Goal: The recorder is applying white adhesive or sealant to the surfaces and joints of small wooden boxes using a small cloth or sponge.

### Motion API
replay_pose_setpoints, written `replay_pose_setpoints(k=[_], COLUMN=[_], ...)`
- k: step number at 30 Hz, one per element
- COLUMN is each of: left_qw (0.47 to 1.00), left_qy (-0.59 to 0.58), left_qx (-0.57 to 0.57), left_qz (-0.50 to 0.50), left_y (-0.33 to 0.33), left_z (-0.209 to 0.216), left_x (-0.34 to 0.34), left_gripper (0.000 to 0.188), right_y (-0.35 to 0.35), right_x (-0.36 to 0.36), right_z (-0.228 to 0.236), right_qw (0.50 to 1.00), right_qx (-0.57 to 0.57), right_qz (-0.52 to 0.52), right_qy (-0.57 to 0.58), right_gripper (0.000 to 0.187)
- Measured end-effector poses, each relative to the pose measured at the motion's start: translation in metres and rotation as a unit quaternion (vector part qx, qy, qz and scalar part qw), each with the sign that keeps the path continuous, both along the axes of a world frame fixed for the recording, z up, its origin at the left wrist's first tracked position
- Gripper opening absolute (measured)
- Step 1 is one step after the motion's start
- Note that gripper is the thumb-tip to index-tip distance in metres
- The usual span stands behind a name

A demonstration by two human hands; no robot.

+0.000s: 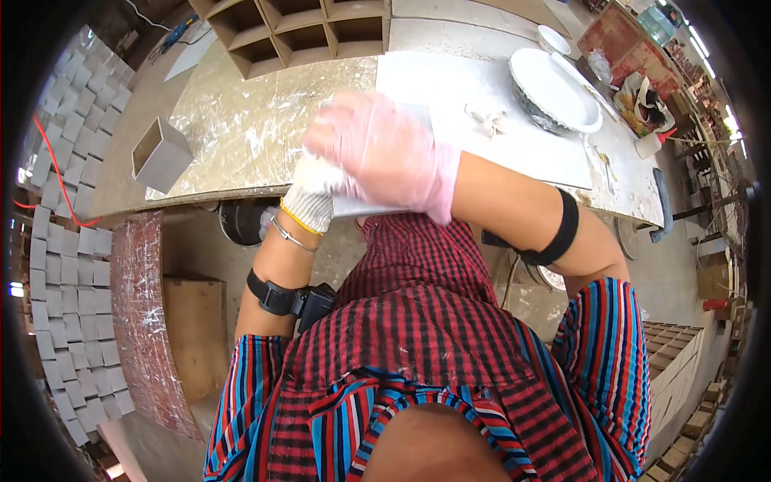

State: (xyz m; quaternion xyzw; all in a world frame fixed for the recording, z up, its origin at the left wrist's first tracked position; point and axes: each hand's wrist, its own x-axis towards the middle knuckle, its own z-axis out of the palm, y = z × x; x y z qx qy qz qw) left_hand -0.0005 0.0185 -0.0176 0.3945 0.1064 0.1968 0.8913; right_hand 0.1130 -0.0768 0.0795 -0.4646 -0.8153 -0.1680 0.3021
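My right hand (377, 145), in a thin pink glove, is slightly smeared by motion. Its fingers look curled, and what they hold, if anything, is hidden. Beneath and beside it is my left hand (315, 186), in a white knit glove with a yellow cuff edge; its fingers are covered by the right hand. A light grey flat-sided piece (369, 206) shows under both hands at the table's near edge. Whether either hand grips it cannot be seen. To the left, an open-ended grey box (170, 157) stands on the worktable.
A compartmented wooden rack (309, 55) sits at the back of the stained worktable (233, 120). On a white sheet (450, 88) lie a large basin of white material (554, 84) and a crumpled cloth (487, 120). Stacked grey boxes (72, 313) rise at left, near a red cable (55, 165).
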Motion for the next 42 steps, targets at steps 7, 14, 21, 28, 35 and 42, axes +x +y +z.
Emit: replay_pose_setpoints(k=[7,14,21,28,35,42], left_qw=[0.996,0.914,0.871,0.995,0.996,0.887], left_qy=[0.073,-0.11,0.07,-0.026,0.03,0.066], left_qx=[0.002,0.389,0.481,0.101,0.081,0.449], left_qz=[0.045,-0.032,0.069,0.001,0.015,0.089], left_y=[-0.01,0.038,0.007,0.014,-0.009,-0.013], left_z=[0.012,-0.033,-0.012,-0.007,0.004,0.039], left_x=[0.003,0.01,-0.001,0.004,-0.006,-0.029], left_gripper=[0.048,0.053,0.048,0.046,0.044,0.043], right_y=[0.03,-0.035,0.015,-0.025,0.007,-0.023], right_x=[0.074,0.014,0.084,0.04,0.066,0.09], right_z=[0.022,-0.01,-0.009,-0.005,0.009,0.028], right_qw=[0.971,0.998,0.974,0.992,0.98,0.72], right_qx=[-0.006,-0.008,0.091,0.088,0.01,-0.14], right_qz=[-0.227,-0.056,-0.205,-0.078,-0.186,0.0], right_qy=[0.069,0.014,-0.038,0.039,0.076,0.68], right_gripper=[0.029,0.042,0.041,0.037,0.033,0.026])
